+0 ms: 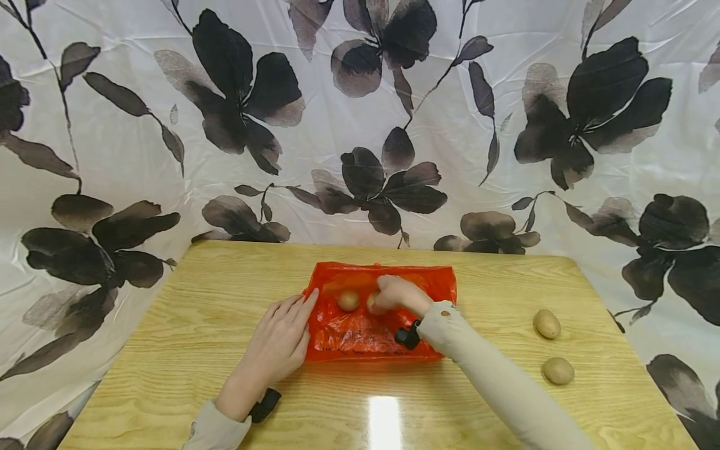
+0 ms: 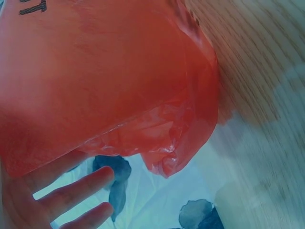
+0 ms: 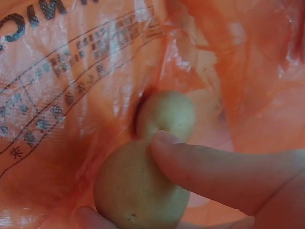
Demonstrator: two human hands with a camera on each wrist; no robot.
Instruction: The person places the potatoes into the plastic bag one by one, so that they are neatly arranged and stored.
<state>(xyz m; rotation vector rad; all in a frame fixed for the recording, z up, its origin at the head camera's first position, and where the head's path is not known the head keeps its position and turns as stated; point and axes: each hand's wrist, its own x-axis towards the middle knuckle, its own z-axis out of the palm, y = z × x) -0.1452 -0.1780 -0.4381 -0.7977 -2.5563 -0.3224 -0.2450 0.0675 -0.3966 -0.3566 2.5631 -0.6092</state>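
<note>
A red plastic bag lies on the table with its mouth spread wide, printed with black lettering. Inside it, my right hand grips a potato between thumb and fingers. A second potato rests in the bag just left of that hand; in the right wrist view the two potatoes appear close together. Along the bag's left side, my left hand rests with its fingers fairly straight, touching the edge. The left wrist view shows several of its fingers spread beside the red plastic, part of the hand hidden behind it.
Two more potatoes, one farther back and one nearer, lie on the right side of the wooden table. A white cloth with dark flowers hangs behind the table.
</note>
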